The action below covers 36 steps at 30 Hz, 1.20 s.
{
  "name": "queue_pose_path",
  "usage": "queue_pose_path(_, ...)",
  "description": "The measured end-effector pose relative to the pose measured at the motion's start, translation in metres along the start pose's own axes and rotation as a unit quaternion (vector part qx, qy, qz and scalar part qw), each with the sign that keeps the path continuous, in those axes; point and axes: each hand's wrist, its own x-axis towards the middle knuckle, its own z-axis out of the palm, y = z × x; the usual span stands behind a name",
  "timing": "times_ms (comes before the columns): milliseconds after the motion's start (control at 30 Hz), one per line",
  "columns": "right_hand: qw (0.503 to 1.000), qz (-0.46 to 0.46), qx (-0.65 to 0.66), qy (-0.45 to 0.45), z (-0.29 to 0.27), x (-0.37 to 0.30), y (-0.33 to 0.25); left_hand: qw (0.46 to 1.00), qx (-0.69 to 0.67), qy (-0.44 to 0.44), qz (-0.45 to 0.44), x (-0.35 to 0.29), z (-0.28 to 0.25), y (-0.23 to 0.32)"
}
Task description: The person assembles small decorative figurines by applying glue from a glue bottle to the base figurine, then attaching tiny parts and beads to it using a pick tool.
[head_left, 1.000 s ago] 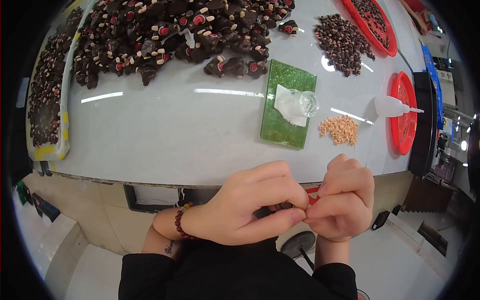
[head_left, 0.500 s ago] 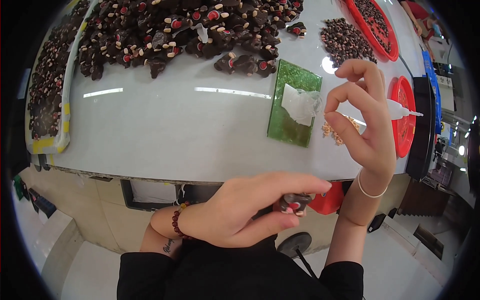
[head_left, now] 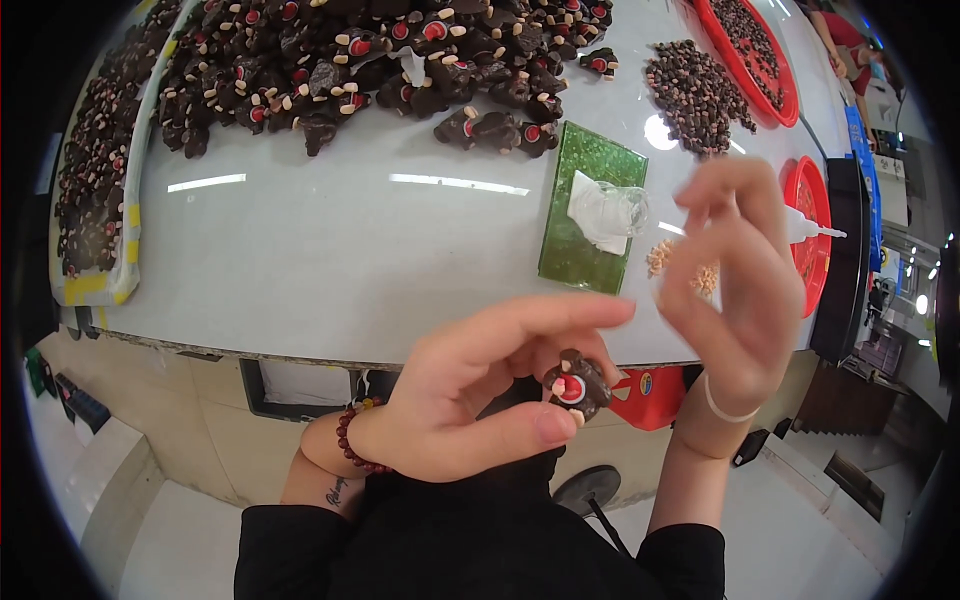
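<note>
One dark brown figurine (head_left: pixel 590 394), with a red, white-ringed front, is clamped between the thumb and bent fingers of the left hand (head_left: pixel 470 395), at the lower middle of the frame; the index finger is stretched out clear of it. The right hand (head_left: pixel 740 285), right of centre, is blurred with its fingers curled; whether the tips are pressed together or apart cannot be told. A small yellow-and-blue label (head_left: pixel 646 382) is borne by a red object (head_left: pixel 640 412) below the table (head_left: pixel 300 265), its print too small to be read. Dark script is marked on the left forearm (head_left: pixel 325 465).

At centre right, a clear cup (head_left: pixel 630 211) and white paper (head_left: pixel 592 220) are set on a green slab (head_left: pixel 605 155). Small dark pieces are held in a red tray (head_left: pixel 792 100) at the upper right. A second red tray (head_left: pixel 816 275) is partly covered by a white squeeze bottle (head_left: pixel 803 227). Dark pieces are spread in a yellow-taped white tray (head_left: pixel 95 289) at the left. Similar figurines (head_left: pixel 330 75) are heaped along the top.
</note>
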Motion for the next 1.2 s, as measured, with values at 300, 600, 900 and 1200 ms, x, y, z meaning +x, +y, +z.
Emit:
queue_pose_path(300,0.965,-0.032,0.225,0.129,0.045,-0.041,-0.02,0.977,-0.192,-0.089,-0.04,0.0,-0.018,-0.019)
queue_pose_path(600,0.974,-0.051,0.163,0.148,0.044,-0.045,-0.015,0.988,-0.126,-0.073,-0.059,-0.001,-0.01,-0.017)
queue_pose_path(900,0.972,-0.004,0.186,0.145,0.041,-0.047,-0.014,0.999,0.01,-0.005,-0.039,0.002,-0.004,-0.014)
queue_pose_path(1200,0.962,0.005,0.244,0.119,0.035,-0.052,-0.007,0.989,-0.067,-0.035,-0.123,0.002,-0.006,-0.008)
